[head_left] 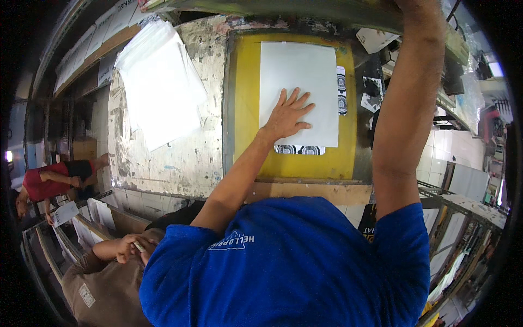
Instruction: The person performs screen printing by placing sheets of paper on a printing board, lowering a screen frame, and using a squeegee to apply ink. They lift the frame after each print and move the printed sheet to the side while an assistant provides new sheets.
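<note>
Lying over the upper middle of the yellow panel [247, 109], a white sheet [297, 65] has emblem prints [299, 150] showing past its right and near edges. The left hand [287, 115] rests palm-down on it, fingers spread apart and straight. Along the panel's right side stretches the right arm [406, 109]; the right hand is beyond view, so its fingers' state cannot be told. Just right of the panel is a smeared paper [372, 92]. Left of the panel, a loose paper stack [163, 82] sits on the stained desk [147, 171]. Far left of the panel stands a person in red [46, 182].
</note>
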Action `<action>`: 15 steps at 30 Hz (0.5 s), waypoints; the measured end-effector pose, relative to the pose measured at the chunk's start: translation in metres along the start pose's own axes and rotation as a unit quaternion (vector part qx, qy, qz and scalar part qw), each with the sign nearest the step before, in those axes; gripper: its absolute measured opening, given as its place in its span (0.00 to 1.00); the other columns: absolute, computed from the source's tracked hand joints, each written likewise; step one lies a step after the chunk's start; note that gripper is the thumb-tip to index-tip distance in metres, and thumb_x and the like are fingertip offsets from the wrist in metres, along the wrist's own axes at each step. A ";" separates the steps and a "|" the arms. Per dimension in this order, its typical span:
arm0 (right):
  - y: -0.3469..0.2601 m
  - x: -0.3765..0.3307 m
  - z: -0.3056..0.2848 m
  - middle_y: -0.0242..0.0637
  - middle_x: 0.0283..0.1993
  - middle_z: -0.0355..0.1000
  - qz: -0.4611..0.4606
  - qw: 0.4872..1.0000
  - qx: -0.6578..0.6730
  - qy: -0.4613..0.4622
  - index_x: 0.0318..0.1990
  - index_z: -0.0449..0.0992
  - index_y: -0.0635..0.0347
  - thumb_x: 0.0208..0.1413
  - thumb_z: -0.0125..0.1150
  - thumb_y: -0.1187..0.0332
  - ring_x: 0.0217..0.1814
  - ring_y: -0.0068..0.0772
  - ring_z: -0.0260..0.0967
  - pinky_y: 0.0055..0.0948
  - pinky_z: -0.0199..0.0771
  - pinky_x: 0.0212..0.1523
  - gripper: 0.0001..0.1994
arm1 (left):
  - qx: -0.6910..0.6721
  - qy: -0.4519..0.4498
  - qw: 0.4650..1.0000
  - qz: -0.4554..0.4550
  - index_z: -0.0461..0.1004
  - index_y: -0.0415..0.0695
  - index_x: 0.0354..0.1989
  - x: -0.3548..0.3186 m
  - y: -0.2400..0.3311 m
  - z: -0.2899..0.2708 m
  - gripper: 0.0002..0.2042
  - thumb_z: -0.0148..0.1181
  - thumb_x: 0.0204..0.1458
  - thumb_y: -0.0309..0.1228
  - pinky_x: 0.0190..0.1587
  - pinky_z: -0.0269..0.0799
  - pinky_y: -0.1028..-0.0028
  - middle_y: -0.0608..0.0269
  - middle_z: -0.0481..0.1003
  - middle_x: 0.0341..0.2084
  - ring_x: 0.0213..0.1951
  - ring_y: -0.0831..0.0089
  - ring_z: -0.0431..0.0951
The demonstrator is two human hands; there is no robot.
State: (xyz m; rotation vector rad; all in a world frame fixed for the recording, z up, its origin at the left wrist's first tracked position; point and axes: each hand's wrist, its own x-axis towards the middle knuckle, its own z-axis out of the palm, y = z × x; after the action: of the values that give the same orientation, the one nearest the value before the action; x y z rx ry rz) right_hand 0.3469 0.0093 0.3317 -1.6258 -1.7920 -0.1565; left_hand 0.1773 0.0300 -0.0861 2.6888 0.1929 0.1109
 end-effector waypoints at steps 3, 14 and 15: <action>0.003 -0.005 0.004 0.51 0.45 0.82 -0.008 0.998 -0.040 0.044 0.49 0.83 0.66 0.53 0.60 0.63 0.43 0.40 0.80 0.31 0.79 0.49 0.19 | -0.002 0.002 1.000 0.012 0.63 0.60 0.72 0.002 0.002 -0.002 0.35 0.55 0.57 0.58 0.77 0.30 0.43 0.61 0.52 0.76 0.78 0.54 0.42; -0.020 -0.067 0.033 0.42 0.31 0.77 0.063 0.997 -0.046 0.003 0.55 0.82 0.54 0.45 0.65 0.71 0.30 0.37 0.74 0.34 0.77 0.35 0.24 | -0.483 0.526 0.700 0.000 0.44 0.36 0.77 -0.071 0.030 -0.151 0.59 0.80 0.41 0.43 0.65 0.66 0.58 0.51 0.72 0.60 0.63 0.57 0.71; -0.023 -0.091 0.043 0.42 0.31 0.75 0.043 0.995 -0.086 0.021 0.56 0.82 0.48 0.42 0.68 0.73 0.33 0.41 0.73 0.37 0.75 0.37 0.27 | -0.513 0.541 0.664 0.054 0.41 0.35 0.77 -0.079 0.033 -0.159 0.60 0.81 0.40 0.39 0.64 0.68 0.57 0.52 0.72 0.59 0.60 0.58 0.73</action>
State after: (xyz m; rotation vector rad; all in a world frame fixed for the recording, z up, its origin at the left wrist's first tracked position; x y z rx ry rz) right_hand 0.3048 -0.0477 0.2570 -1.8036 -1.7118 -0.3109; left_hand 0.0863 0.0552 0.0679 1.1919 0.2130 1.3891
